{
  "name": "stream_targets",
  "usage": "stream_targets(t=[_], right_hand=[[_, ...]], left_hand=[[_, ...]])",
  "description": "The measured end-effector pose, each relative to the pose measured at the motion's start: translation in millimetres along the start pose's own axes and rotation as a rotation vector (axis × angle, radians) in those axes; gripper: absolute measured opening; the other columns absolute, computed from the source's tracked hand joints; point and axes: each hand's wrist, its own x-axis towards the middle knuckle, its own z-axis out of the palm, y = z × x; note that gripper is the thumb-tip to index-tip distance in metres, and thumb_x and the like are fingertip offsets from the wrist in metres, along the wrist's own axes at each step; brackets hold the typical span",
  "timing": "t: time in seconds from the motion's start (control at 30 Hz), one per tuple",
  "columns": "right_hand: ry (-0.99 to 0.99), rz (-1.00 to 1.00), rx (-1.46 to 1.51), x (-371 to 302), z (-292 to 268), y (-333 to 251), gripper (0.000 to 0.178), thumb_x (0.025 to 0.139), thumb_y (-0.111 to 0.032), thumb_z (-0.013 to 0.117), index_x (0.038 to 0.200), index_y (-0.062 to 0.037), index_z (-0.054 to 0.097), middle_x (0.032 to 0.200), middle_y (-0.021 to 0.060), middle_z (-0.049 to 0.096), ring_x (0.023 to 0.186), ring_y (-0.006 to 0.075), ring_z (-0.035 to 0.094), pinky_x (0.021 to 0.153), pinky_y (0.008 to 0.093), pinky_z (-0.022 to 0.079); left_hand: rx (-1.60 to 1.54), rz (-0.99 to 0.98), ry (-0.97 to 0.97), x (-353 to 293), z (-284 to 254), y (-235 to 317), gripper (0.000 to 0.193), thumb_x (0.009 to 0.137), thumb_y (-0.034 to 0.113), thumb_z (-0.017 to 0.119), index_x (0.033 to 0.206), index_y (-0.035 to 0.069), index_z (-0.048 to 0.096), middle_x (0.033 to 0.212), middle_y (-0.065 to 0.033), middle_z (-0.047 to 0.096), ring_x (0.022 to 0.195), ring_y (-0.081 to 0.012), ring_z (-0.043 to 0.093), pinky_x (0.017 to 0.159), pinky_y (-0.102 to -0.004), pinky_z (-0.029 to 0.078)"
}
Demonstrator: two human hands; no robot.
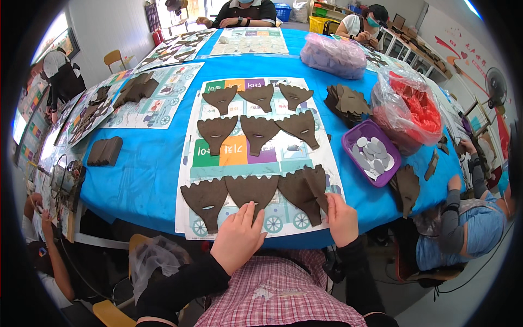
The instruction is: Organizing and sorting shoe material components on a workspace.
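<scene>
Brown fan-shaped pieces with scalloped edges, perhaps foam, lie in three rows on a printed sheet (190, 163) before me; several show a slit. My left hand (238, 233) rests with outstretched fingers on the narrow end of the middle piece (251, 187) in the nearest row. To its left lies another piece (205, 197) with a pale slit. My right hand (342, 220) pinches a brown scalloped piece (316, 184) by its edge, seen tilted and nearly edge-on. It stands over the right piece (295, 191) of that row and hides part of it.
Right of the sheet are a purple tray (348, 155) of grey oval discs (376, 154), a clear bag with red contents (418, 111) and a stack of brown pieces (348, 103). A brown bundle (104, 151) lies left on the blue tablecloth (141, 180). Other people work around the table.
</scene>
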Motion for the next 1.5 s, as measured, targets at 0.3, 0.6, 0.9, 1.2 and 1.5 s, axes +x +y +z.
stream_targets(t=[0.3, 0.6, 0.9, 1.2, 1.5], right_hand=[[0.02, 0.281, 0.574, 5, -16, -10, 0.03, 0.097, -0.027, 0.053, 0.112, -0.0014, 0.054, 0.065, -0.0009, 0.047, 0.053, 0.0056, 0.047, 0.046, 0.0226, 0.039], [-0.045, -0.154, -0.363, -13, -7, -26, 0.039, 0.077, -0.019, 0.073, 0.11, -0.0017, 0.06, 0.118, 0.0171, 0.048, 0.102, 0.0317, 0.054, 0.073, 0.0382, 0.049], [-0.027, -0.252, -0.469, -6, 4, -28, 0.038, 0.072, -0.014, 0.075, 0.102, 0.0029, 0.058, 0.108, 0.0176, 0.059, 0.096, 0.032, 0.059, 0.079, 0.0379, 0.05], [-0.05, -0.251, -0.48, -3, -1, -38, 0.041, 0.071, -0.014, 0.075, 0.104, 0.0029, 0.057, 0.106, 0.0173, 0.062, 0.095, 0.0303, 0.062, 0.079, 0.0366, 0.052], [0.002, -0.292, -0.447, 4, -1, -18, 0.022, 0.085, -0.011, 0.063, 0.104, 0.0, 0.06, 0.085, 0.0137, 0.067, 0.076, 0.0275, 0.066, 0.063, 0.0369, 0.052]], left_hand=[[-0.223, 0.183, 0.152, 65, 22, 18, 0.036, 0.08, 0.023, 0.067, 0.108, 0.002, 0.057, 0.113, -0.0111, 0.054, 0.107, -0.0262, 0.054, 0.092, -0.0367, 0.043], [-0.119, 0.164, -0.14, 79, 30, 14, 0.027, 0.084, 0.024, 0.063, 0.103, 0.005, 0.056, 0.109, -0.0081, 0.055, 0.108, -0.0226, 0.055, 0.093, -0.0349, 0.044], [-0.104, -0.014, -0.011, 24, 20, 4, 0.056, 0.087, 0.035, 0.059, 0.134, 0.006, 0.046, 0.143, -0.0169, 0.038, 0.132, -0.0355, 0.035, 0.107, -0.0527, 0.027], [-0.051, -0.038, 0.031, 31, 23, 11, 0.053, 0.085, 0.033, 0.059, 0.132, 0.009, 0.049, 0.144, -0.0166, 0.037, 0.131, -0.0351, 0.036, 0.105, -0.0534, 0.028], [-0.035, -0.071, 0.07, 44, 28, 16, 0.057, 0.085, 0.039, 0.06, 0.131, 0.007, 0.05, 0.143, -0.019, 0.037, 0.128, -0.0326, 0.038, 0.102, -0.0506, 0.031]])
